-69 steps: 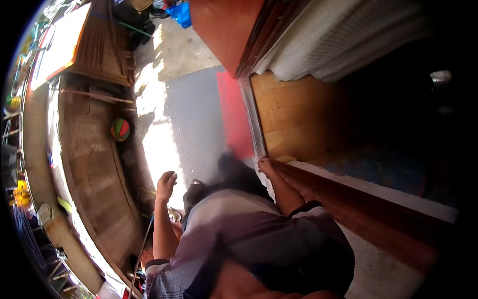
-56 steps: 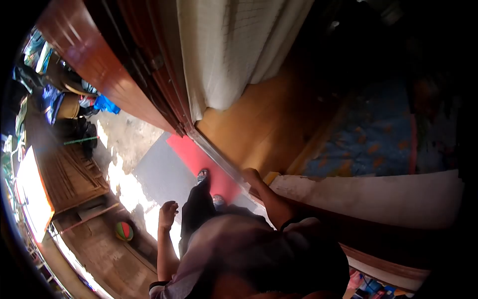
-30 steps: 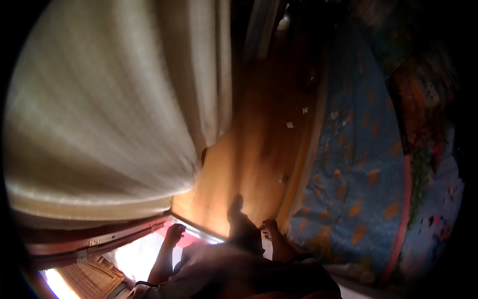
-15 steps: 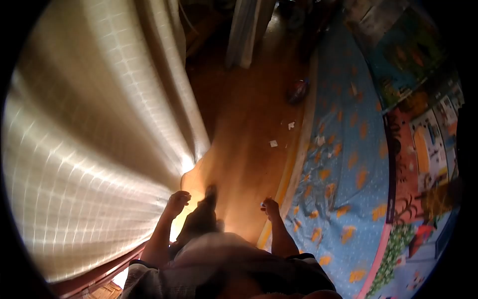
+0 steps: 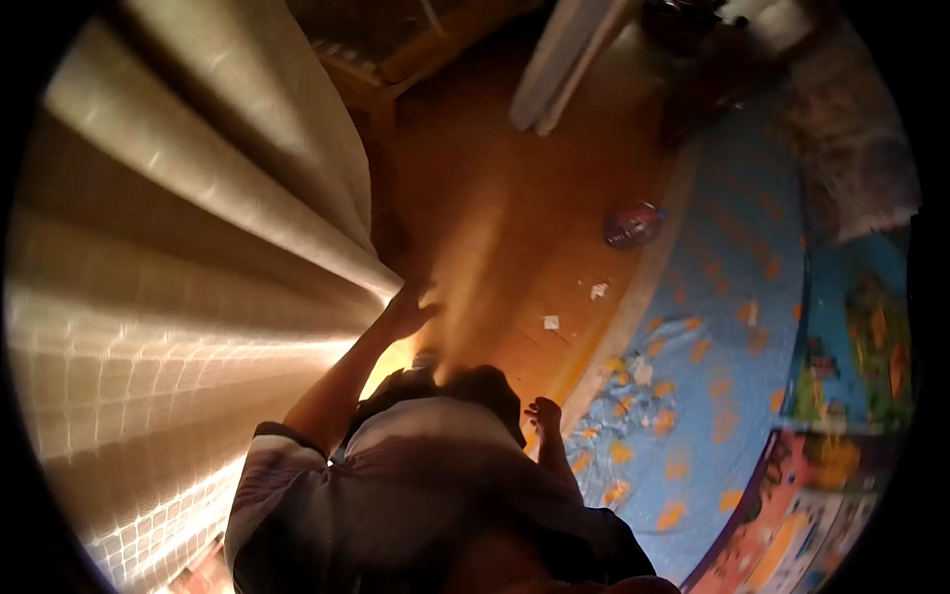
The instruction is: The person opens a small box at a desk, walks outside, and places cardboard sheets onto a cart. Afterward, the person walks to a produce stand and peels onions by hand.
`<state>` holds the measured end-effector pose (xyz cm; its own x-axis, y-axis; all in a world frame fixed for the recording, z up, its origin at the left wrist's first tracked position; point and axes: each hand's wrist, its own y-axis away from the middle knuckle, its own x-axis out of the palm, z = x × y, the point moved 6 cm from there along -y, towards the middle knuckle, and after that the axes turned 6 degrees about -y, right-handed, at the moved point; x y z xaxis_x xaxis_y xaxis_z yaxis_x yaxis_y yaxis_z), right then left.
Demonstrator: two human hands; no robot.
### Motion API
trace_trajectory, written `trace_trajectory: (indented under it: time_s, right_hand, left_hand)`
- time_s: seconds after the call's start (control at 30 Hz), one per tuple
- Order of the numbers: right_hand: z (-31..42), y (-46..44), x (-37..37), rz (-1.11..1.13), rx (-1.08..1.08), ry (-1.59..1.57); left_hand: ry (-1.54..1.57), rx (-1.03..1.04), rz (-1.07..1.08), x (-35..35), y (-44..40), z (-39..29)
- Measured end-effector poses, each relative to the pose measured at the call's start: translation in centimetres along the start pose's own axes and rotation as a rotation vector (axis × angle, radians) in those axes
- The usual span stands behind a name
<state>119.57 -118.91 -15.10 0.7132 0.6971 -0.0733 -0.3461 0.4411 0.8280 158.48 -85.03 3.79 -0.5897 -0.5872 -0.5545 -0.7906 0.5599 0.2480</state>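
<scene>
My left hand (image 5: pixel 409 309) reaches forward beside the lower edge of the pale checked curtain (image 5: pixel 247 178). Its fingers are apart and nothing shows in them; whether it touches the cloth I cannot tell. Low at my right side, near the border of the blue mat (image 5: pixel 683 396), is my right hand (image 5: pixel 541 414). Its fingers are curled in, and what they hold, if anything, is too small and dark to make out.
On the wooden floor (image 5: pixel 475 228) ahead lie white scraps (image 5: pixel 551 322) and a shiny reddish-purple package (image 5: pixel 633 226). A pale hanging cloth or panel (image 5: pixel 574 59) is beyond. Colourful picture sheets (image 5: pixel 861 337) line the right, and wooden furniture (image 5: pixel 396 59) is behind the curtain.
My left hand has moved forward to the curtain's edge and its fingers have spread. My right hand has shifted slightly back. The view has turned left and my feet have stepped.
</scene>
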Motion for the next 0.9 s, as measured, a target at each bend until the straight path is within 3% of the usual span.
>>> trace_trajectory:
  time_s: [0.07, 0.13, 0.2, 0.23, 0.27, 0.3, 0.37, 0.43, 0.53, 0.63, 0.73, 0.83, 0.9]
  right_hand:
    - [5.1, -2.5, 2.7, -0.022, 0.024, 0.03]
    - [7.9, -8.0, 3.4, 0.074, -0.023, 0.006]
    - [12.1, -11.9, 4.6, 0.086, -0.01, 0.043]
    - [15.5, -12.5, 5.9, 0.051, 0.021, 0.093]
    - [18.5, -13.3, 7.0, 0.018, 0.045, 0.143]
    - [20.3, -16.9, 6.9, 0.184, 0.058, 0.116]
    - [26.5, -22.8, 7.0, 0.125, 0.085, 0.24]
    - [33.4, -24.7, 10.8, 0.087, 0.052, 0.299]
    - [44.3, -27.3, 17.4, 0.198, -0.106, 0.412]
    - [52.7, -31.4, 25.3, 0.338, -0.217, 0.412]
    - [58.6, -33.7, 33.4, 0.319, -0.254, 0.536]
    - [60.9, -36.3, 39.8, 0.341, -0.219, 0.598]
    - [60.7, -41.0, 41.7, 0.671, -0.259, 0.297]
  left_hand:
    - [0.074, 0.004, -0.209, -3.7, -4.3, -1.6]
    - [-0.005, -0.193, -0.376, -6.9, -6.1, -0.9]
    - [-0.096, -0.307, -0.514, -7.6, -8.2, 2.6]
    - [-0.151, -0.32, -0.571, -6.6, -8.9, 7.8]
    - [-0.014, -0.474, -0.623, -7.7, -9.1, 7.3]
    - [0.129, -0.622, -0.69, -8.7, -9.2, 6.5]
    - [0.151, -0.56, -0.882, -9.0, -10.7, 7.4]
    - [0.19, -0.627, -1.04, -8.8, -11.4, 9.7]
    - [0.316, -0.617, -1.082, -9.8, -12.8, 10.7]
    - [0.517, -0.51, -1.25, -13.4, -14.7, 6.4]
    - [0.381, -0.641, -1.396, -13.7, -15.8, 10.1]
    - [0.157, -1.038, -1.285, -15.2, -17.5, 11.6]
    - [-0.047, -1.192, -1.168, -17.4, -19.1, 13.4]
